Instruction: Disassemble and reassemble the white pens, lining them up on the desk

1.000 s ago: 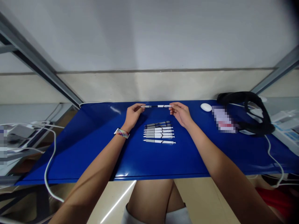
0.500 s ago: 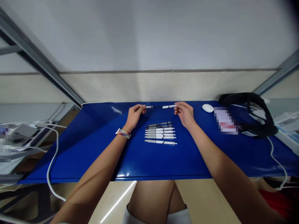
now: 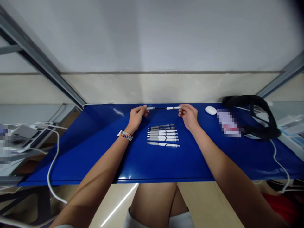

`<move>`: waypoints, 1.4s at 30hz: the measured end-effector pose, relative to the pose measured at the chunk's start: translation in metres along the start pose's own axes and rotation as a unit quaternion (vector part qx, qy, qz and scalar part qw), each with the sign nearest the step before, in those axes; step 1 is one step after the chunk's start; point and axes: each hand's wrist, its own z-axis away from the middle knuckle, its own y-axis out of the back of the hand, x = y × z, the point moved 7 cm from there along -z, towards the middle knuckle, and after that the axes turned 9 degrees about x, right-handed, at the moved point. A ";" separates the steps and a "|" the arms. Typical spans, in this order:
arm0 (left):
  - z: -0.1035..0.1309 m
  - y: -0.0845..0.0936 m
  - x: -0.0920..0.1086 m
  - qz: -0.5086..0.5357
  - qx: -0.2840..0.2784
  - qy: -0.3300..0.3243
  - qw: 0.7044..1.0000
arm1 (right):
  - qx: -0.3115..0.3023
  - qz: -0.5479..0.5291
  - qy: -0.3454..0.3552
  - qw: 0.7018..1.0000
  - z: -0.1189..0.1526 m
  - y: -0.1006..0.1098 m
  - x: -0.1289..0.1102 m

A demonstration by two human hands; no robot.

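Now the pen (image 3: 174, 108) bares more refill (image 3: 160, 108) over the table (image 3: 95, 152), evidently coming apart; left hand (image 3: 137, 117) pinches its grey section (image 3: 150, 108), right hand (image 3: 189, 116) its white barrel (image 3: 170, 108), each grip nearly closed.

Left hand (image 3: 136, 117) and right hand (image 3: 189, 116) face each other, fingers (image 3: 184, 107) pinched, both arms (image 3: 222, 163) stretched forward.

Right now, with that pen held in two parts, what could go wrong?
The thin dark refill spans the gap between gray grip and white barrel, so it might bend or slip.

The left hand and right hand pinch the outer ends, so either part could drop, perhaps knocking the pens lying below.
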 end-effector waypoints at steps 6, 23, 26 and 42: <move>-0.001 0.003 0.001 -0.005 0.015 -0.002 1.000 | -0.004 0.010 -0.001 1.000 0.000 0.001 0.001; 0.000 0.001 -0.004 -0.010 0.007 0.008 1.000 | 0.003 0.008 -0.012 1.000 -0.001 0.001 0.001; -0.001 0.001 -0.007 -0.014 0.004 0.013 1.000 | 0.003 0.020 -0.005 1.000 -0.001 0.002 0.001; 0.002 -0.004 -0.003 -0.003 -0.024 0.017 1.000 | -0.045 0.041 -0.009 0.998 0.006 -0.005 -0.001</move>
